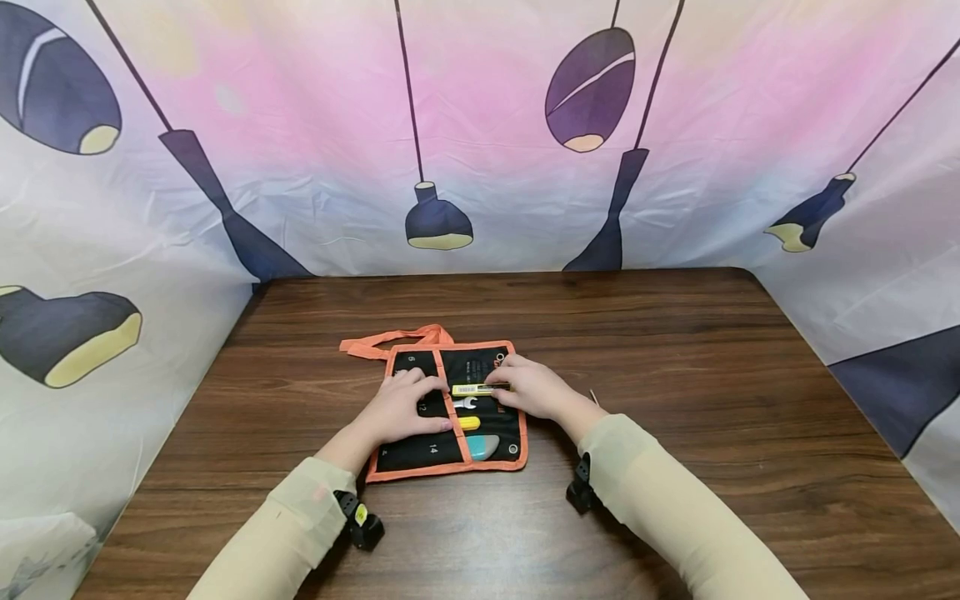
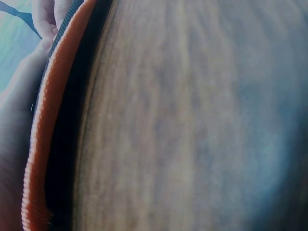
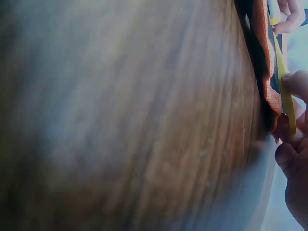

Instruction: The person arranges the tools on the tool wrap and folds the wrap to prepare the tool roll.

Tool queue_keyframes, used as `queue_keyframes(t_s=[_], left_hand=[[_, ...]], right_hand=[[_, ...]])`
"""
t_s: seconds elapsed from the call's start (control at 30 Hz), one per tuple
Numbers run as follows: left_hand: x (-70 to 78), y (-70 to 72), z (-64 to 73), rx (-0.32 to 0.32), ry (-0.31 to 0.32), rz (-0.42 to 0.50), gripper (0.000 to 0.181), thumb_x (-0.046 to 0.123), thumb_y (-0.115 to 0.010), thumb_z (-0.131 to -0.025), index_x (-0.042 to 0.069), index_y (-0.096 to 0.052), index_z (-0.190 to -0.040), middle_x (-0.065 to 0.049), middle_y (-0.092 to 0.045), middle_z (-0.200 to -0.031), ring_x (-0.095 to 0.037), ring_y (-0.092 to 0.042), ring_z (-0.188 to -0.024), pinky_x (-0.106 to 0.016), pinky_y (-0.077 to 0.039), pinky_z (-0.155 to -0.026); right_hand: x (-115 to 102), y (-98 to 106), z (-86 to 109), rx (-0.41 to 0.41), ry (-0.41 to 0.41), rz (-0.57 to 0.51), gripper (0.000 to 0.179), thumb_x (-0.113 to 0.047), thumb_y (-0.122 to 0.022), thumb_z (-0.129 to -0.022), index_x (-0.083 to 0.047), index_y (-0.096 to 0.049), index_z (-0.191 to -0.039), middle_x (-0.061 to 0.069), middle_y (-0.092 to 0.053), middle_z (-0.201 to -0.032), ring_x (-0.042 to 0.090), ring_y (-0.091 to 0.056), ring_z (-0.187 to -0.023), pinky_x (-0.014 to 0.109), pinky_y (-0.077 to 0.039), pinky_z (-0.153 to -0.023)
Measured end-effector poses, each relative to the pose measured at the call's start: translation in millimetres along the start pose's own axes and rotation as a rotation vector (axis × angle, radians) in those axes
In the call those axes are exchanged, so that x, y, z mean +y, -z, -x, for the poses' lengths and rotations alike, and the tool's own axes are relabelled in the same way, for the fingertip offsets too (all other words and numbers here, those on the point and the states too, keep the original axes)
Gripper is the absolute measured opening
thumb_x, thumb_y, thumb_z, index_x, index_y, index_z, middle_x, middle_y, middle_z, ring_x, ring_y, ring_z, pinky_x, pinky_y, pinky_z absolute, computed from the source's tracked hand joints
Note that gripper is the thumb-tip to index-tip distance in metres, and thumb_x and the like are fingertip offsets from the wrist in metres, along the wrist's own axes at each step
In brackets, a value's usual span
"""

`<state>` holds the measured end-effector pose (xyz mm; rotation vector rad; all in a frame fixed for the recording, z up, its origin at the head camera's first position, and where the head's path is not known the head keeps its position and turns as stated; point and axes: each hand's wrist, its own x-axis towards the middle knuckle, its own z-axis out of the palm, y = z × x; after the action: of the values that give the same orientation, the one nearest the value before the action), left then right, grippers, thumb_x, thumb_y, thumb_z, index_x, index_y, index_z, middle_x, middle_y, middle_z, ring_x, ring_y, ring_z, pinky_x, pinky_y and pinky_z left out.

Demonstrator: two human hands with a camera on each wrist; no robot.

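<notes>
A black tool pouch (image 1: 408, 454) with orange trim lies unfolded on the table. My left hand (image 1: 401, 408) rests on its left half, thumb and forefinger spread along the orange pocket edge. My right hand (image 1: 532, 387) pinches a slim yellow tool (image 1: 471, 389) with a white label; its left end is at the pocket edge, and its exact kind is unclear. In the right wrist view the thumb presses on this yellow tool (image 3: 287, 103). Below it, a wrench (image 1: 467, 403), a yellow handle (image 1: 469, 423) and a teal-and-grey handle (image 1: 484, 447) stick out of pockets.
An orange strap (image 1: 397, 337) trails from the pouch's top left. Brown wooden table (image 1: 675, 350) surrounds the pouch. Beside the right wrist a thin pointed object (image 1: 594, 397) shows, mostly hidden. A printed cloth (image 1: 495, 100) hangs behind the table.
</notes>
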<state>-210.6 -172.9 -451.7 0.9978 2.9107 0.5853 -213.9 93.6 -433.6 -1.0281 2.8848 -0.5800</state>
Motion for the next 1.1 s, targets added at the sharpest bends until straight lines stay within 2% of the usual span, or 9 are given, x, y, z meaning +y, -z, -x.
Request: queue_keyframes(t_s=[0.3,0.7,0.93,1.1], left_hand=[[-0.5,0.6,-0.6,0.006,0.000,-0.005,0.056,0.065,-0.062,-0.076,0.027,-0.060,-0.117,0.004,-0.048,-0.097,-0.017,-0.042,-0.089,-0.039,-0.031,-0.079],[-1.8,0.4,-1.2,-0.001,-0.001,0.001,0.057,0.066,-0.061,-0.076,0.026,-0.060,-0.117,0.004,-0.050,-0.100,-0.018,-0.044,-0.092,-0.040,-0.032,-0.080],[-3.3,-1.6,-1.1,-0.004,0.006,0.000,0.058,0.068,-0.059,-0.076,0.027,-0.059,-0.117,0.004,-0.049,-0.100,-0.018,-0.044,-0.092,-0.041,-0.031,-0.080],[-3.2,-2.5,-0.8,0.013,0.004,0.018,0.058,0.066,-0.062,-0.076,0.025,-0.059,-0.118,0.003,-0.051,-0.103,-0.018,-0.044,-0.094,-0.041,-0.033,-0.081]], right_hand=[[-2.4,-1.4,-6.5,-0.007,0.014,0.014,0.021,-0.024,-0.061,-0.092,-0.019,-0.068,-0.110,-0.001,-0.054,-0.098,0.011,-0.049,-0.079,0.029,-0.042,-0.070],[-4.8,-2.3,-8.4,-0.035,0.003,0.008,0.022,-0.023,-0.059,-0.093,-0.016,-0.067,-0.113,0.002,-0.055,-0.101,0.013,-0.052,-0.087,0.032,-0.044,-0.077],[-5.5,-4.1,-10.1,-0.028,0.027,0.006,0.022,-0.022,-0.059,-0.094,-0.016,-0.067,-0.113,0.001,-0.054,-0.097,0.012,-0.049,-0.081,0.030,-0.042,-0.072],[-5.6,-5.1,-9.4,-0.031,0.009,0.012,0.022,-0.023,-0.059,-0.094,-0.018,-0.066,-0.114,-0.001,-0.053,-0.096,0.011,-0.047,-0.080,0.029,-0.041,-0.072]])
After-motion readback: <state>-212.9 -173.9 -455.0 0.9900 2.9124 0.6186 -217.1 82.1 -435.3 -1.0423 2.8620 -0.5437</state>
